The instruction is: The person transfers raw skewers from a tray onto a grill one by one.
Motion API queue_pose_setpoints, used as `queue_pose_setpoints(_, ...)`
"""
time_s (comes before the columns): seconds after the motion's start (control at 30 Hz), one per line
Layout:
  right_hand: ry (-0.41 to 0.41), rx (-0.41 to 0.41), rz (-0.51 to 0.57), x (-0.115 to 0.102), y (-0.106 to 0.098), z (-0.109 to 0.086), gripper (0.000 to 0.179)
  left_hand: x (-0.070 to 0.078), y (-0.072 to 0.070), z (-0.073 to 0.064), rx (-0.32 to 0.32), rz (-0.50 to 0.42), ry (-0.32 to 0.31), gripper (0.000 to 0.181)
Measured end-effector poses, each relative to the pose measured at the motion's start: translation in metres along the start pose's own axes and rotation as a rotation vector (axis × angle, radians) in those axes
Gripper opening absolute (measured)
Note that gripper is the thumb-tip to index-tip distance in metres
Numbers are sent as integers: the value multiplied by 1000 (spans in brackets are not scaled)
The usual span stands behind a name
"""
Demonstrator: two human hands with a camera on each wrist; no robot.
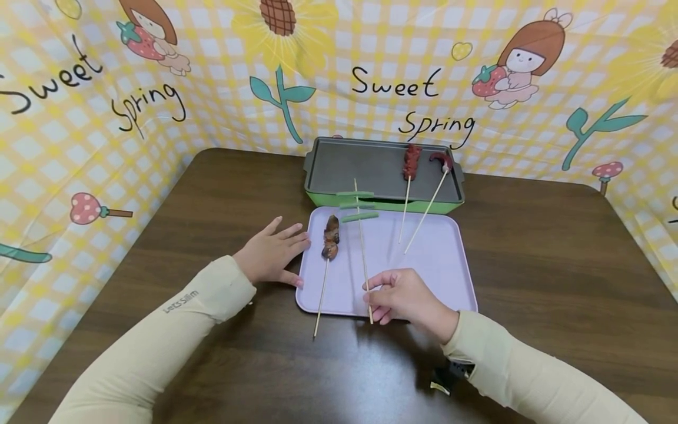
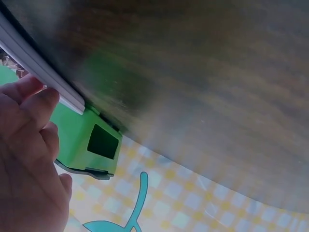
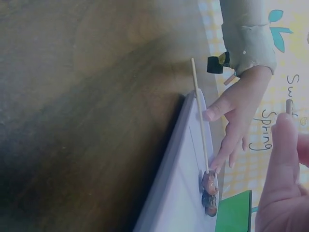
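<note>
My right hand (image 1: 405,297) pinches the lower end of a wooden skewer that carries several green bean pieces (image 1: 360,217). The skewer's tip reaches over the near edge of the grill (image 1: 365,168). Spread fingers of my left hand (image 1: 272,253) touch the left rim of the lilac tray (image 1: 461,265); the left wrist view shows that hand (image 2: 29,145) at the rim too. On the tray's left side lies a skewer of browned meat chunks (image 1: 331,238), its stick sticking out past the front rim. In the right wrist view this meat skewer (image 3: 209,193) lies near the left hand.
Behind the tray stands the green-sided grill with a dark flat plate. A red meat skewer (image 1: 411,163) and a dark red tentacle-like skewer (image 1: 442,162) rest at its right, their sticks reaching over the tray. A checked cloth (image 1: 328,76) hangs behind the brown table (image 1: 556,265).
</note>
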State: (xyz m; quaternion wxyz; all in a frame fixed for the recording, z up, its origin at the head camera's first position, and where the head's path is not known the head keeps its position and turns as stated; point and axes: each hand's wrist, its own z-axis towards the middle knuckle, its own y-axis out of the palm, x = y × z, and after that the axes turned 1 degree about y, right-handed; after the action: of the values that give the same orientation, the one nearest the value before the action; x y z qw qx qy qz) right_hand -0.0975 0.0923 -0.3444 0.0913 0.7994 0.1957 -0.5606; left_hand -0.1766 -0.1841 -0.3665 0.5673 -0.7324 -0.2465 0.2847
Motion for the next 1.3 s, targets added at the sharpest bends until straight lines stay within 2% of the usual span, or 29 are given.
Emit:
queue_pose_setpoints(0.27,-4,71,8,-6,-5,5,27,3,-6,3,-44,0,-22,88)
queue_pose_setpoints(0.67,-27,79,16,-16,-14,12,26,5,-7,5,-136,-74,-68,89)
queue_pose_setpoints(0.83,-42,89,27,-19,-17,17,25,6,-7,5,-156,-89,-74,90)
queue_pose_setpoints(0.97,-55,99,32,-22,-21,24,22,6,-6,3,-144,-74,-71,90)
queue_pose_setpoints(1.13,-70,118,2,-30,-33,35,19,6,-4,2,-86,-22,-59,88)
queue_pose_setpoints(1.3,-46,111,-53,-39,-43,45,24,6,-2,1,-86,-15,-64,88)
